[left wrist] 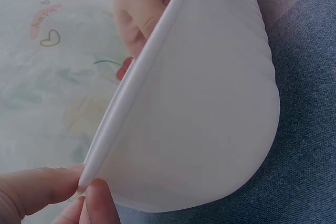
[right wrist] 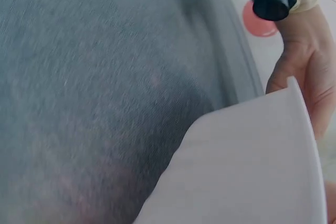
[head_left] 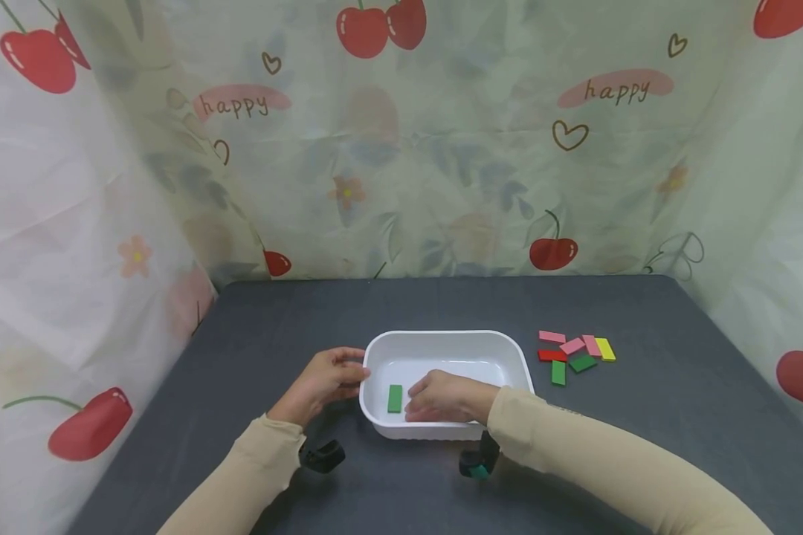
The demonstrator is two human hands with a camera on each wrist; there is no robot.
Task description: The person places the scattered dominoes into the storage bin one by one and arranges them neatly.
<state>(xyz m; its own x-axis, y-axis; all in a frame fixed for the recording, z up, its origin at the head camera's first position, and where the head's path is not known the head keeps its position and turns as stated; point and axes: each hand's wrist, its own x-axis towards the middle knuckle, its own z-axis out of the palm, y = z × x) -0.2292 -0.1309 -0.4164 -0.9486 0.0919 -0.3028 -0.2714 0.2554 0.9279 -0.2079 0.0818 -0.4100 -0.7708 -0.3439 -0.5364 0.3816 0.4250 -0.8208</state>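
Observation:
My left hand point(head_left: 326, 380) pinches the left rim of a white plastic tub point(head_left: 442, 339); thumb and fingers point(left wrist: 39, 187) meet at its edge in the left wrist view. Inside the tub, my right hand point(head_left: 447, 397) reaches down low over the floor, wrist above the front right rim. Just left of its fingertips lies a green block point(head_left: 395, 399), flat and long side pointing away from me. The tub wall point(right wrist: 252, 156) hides most of the right hand in the right wrist view, and I cannot tell whether its fingers hold anything.
Right of the tub, several small flat blocks lie loosely together: pink point(head_left: 552, 337), red point(head_left: 552, 356), green point(head_left: 583, 363) and yellow point(head_left: 605, 350). They rest on a dark grey tabletop point(head_left: 294, 312). A printed curtain point(head_left: 435, 171) hangs behind the table and along its sides.

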